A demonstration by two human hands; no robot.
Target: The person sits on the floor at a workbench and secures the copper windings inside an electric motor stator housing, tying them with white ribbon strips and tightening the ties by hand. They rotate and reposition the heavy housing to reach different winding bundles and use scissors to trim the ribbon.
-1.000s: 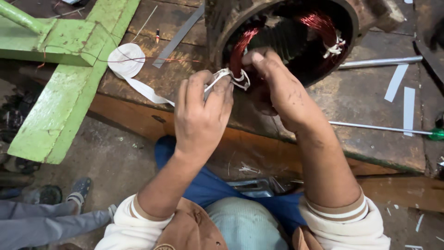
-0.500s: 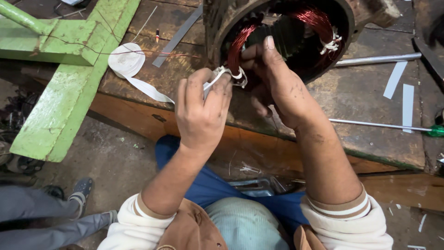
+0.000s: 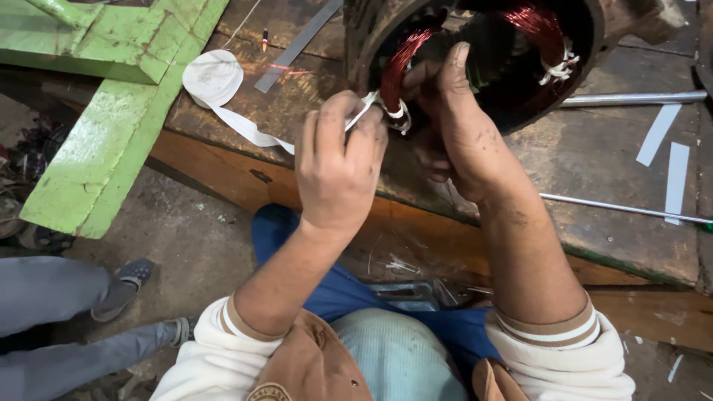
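Observation:
A round metal motor stator [image 3: 594, 44] lies on the wooden bench [image 3: 587, 156], its opening facing me, with reddish copper windings [image 3: 397, 63] inside. My left hand [image 3: 338, 160] pinches a white cloth tape [image 3: 364, 110] pulled taut at the near rim, where it is tied around the winding. That tape trails left to a small white tape roll [image 3: 214, 76] on the bench. My right hand [image 3: 457, 126] reaches into the opening and presses its fingers against the copper coil beside the tie. More white ties [image 3: 558, 68] show on the far winding.
A green painted wooden frame [image 3: 111, 141] leans at the left. Thin metal rods [image 3: 631, 98] and white paper strips [image 3: 657, 134] lie on the bench at the right. A flat grey metal strip [image 3: 297, 44] lies near the roll. Another person's legs and shoes [image 3: 122, 286] are at lower left.
My right hand has pushed further up into the stator opening, fingers now extended along the coil. My left hand keeps pulling the white tape at the rim.

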